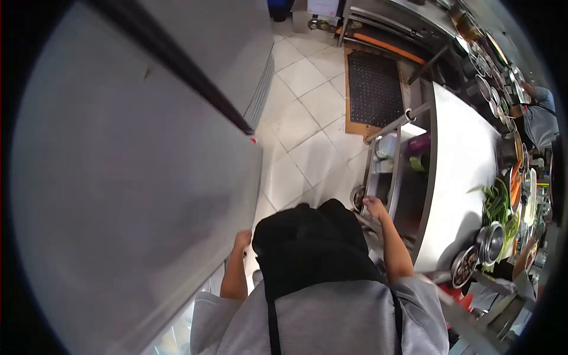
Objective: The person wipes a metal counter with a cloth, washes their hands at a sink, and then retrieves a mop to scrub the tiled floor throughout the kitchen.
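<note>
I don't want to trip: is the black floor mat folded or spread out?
Spread out: the mat lies flat, with no fold showing.

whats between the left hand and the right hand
In the head view, the black apron fills most of the stretch between the left hand and the right hand.

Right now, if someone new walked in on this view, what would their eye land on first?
Probably the big grey panel filling the left side, with the left hand close to its edge. Next would likely be the black apron at the lower middle, between both arms. On the right, the bright white counter stands out, with leafy greens and metal bowls along its outer side.
</note>
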The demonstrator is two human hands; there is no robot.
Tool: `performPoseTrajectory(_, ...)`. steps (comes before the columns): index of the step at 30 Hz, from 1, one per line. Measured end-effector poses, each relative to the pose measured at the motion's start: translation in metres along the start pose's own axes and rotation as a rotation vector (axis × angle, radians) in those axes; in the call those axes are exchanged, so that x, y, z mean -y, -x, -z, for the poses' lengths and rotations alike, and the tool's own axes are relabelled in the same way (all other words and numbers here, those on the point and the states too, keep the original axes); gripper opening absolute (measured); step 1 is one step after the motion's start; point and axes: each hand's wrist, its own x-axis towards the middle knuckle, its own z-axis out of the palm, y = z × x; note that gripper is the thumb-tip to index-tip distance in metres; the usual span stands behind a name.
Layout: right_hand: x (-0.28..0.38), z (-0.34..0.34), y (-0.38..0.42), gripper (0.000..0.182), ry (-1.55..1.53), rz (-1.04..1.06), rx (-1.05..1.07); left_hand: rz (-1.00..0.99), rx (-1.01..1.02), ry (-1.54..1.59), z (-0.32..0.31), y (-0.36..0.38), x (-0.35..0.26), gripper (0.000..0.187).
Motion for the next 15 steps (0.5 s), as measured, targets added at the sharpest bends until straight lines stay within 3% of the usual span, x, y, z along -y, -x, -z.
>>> performPoseTrajectory(1, 0.01, 0.017, -0.007, 0.032, -0.048, -0.179, 0.081, 0.284, -0.02, 0.301, 0.085, -0.033, -0.056, 0.023)
performPoseTrajectory(2, 0.022, 0.03, -0.019, 0.033, -0.098, -0.359, 0.168, 0.314, -0.052, 0.426, 0.126, -0.078, -0.076, 0.028)
performPoseTrajectory(4, 0.009, 0.043, -0.062, 0.032, -0.129, -0.413, 0.141, 0.107, -0.268, 0.577, 0.175, -0.159, -0.103, 0.031)
performPoseTrajectory(7, 0.015, 0.072, -0.13, 0.03, -0.209, -0.46, 0.088, -0.005, -0.393, 0.755, 0.268, -0.235, -0.169, 0.031)
performPoseTrajectory(10, 0.042, 0.102, -0.233, 0.026, -0.14, -0.32, 0.033, 0.066, -0.392, 0.732, 0.277, -0.289, -0.173, 0.03)
performPoseTrajectory(12, 0.049, 0.11, -0.311, 0.025, 0.024, 0.007, -0.061, 0.179, -0.284, 0.732, 0.264, -0.308, -0.157, 0.03)
performPoseTrajectory(14, 0.13, 0.137, -0.368, 0.025, 0.156, 0.042, -0.011, 0.251, -0.087, 0.481, 0.274, -0.306, -0.154, 0.031)
performPoseTrajectory(15, 0.145, 0.138, -0.404, 0.024, 0.134, 0.097, 0.017, 0.139, -0.126, 0.389, 0.259, -0.303, -0.137, 0.033)
